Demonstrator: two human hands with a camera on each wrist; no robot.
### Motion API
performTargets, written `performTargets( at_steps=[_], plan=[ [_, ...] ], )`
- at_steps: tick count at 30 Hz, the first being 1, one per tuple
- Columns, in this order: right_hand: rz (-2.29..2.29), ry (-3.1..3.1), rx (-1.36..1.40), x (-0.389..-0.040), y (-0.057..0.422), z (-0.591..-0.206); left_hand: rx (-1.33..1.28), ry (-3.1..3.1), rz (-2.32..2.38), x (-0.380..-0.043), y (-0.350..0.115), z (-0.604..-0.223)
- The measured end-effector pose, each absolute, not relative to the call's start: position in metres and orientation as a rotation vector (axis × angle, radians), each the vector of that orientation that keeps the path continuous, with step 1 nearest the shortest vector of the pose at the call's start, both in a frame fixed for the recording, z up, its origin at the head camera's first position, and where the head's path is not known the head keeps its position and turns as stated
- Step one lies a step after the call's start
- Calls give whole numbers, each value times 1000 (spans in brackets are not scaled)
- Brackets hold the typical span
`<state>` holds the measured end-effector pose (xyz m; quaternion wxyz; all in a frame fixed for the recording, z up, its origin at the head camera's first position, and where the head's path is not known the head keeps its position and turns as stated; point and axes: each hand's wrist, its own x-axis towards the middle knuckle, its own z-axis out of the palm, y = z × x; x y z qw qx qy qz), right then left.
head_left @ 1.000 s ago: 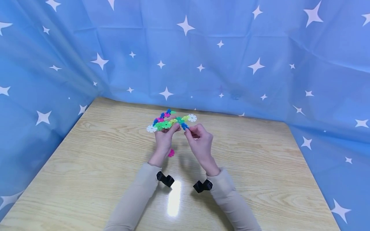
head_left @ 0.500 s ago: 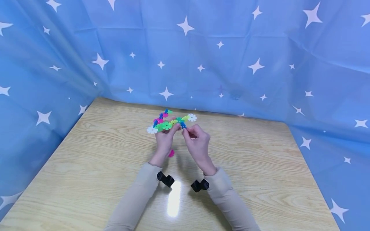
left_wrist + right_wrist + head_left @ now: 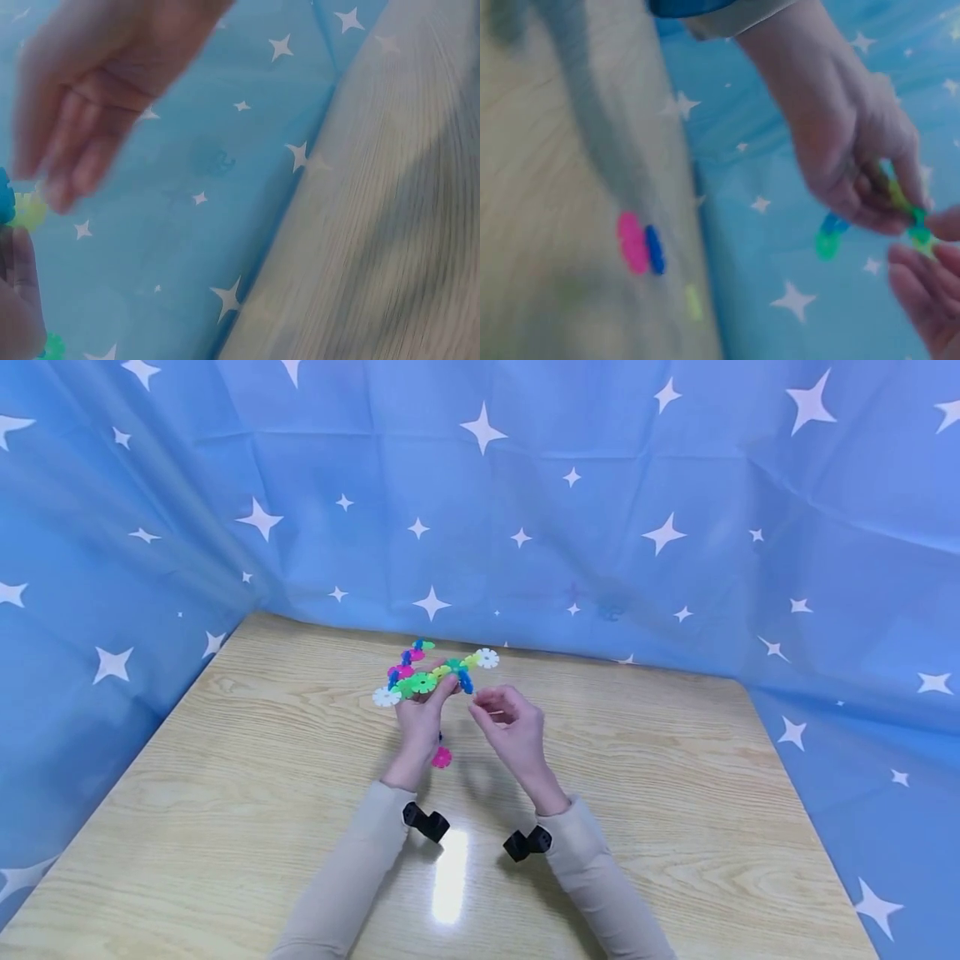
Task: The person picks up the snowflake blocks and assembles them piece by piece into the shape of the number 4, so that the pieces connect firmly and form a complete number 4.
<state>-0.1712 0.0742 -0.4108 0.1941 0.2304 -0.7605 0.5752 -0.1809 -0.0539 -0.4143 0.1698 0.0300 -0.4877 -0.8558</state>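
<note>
My left hand grips a joined cluster of notched plastic snowflake discs above the table, thumb on top. Within the cluster are a row of green discs, yellow and teal ones, and a white disc at each end of this row. A second arm of pink and blue discs runs behind it. One blue disc juts from the teal disc toward the right hand. My right hand hovers just beside that blue disc, fingers loosely bent, with nothing visible between them. In the left wrist view the right hand is blurred.
A loose pink disc lies on the wooden table below the left wrist. Beside it, a blue disc and a yellow piece show in the right wrist view. Blue star-patterned cloth hangs behind the table.
The right hand pinched the blue disc against the cluster, then let go and drew slightly away. The blue disc stays on the cluster, which has shifted a little left with the left hand.
</note>
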Motion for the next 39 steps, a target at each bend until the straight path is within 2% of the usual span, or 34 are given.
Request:
performTargets(
  at_steps=[11,24,32,39],
  plan=[
    [1253,-2920,824,-184,62,-447,69,-1347,-2443,-182,-64,-413],
    [938,-3050,883,-190,47,-460,48,-1365,-2435,-183,-66,-415],
    [990,-3115,785,-190,48,-457,2,-1357,-2423,-184,-66,-416],
    [1283,-2991,699,-186,59,-461,22,-1375,-2432,-183,-66,-415]
  ],
)
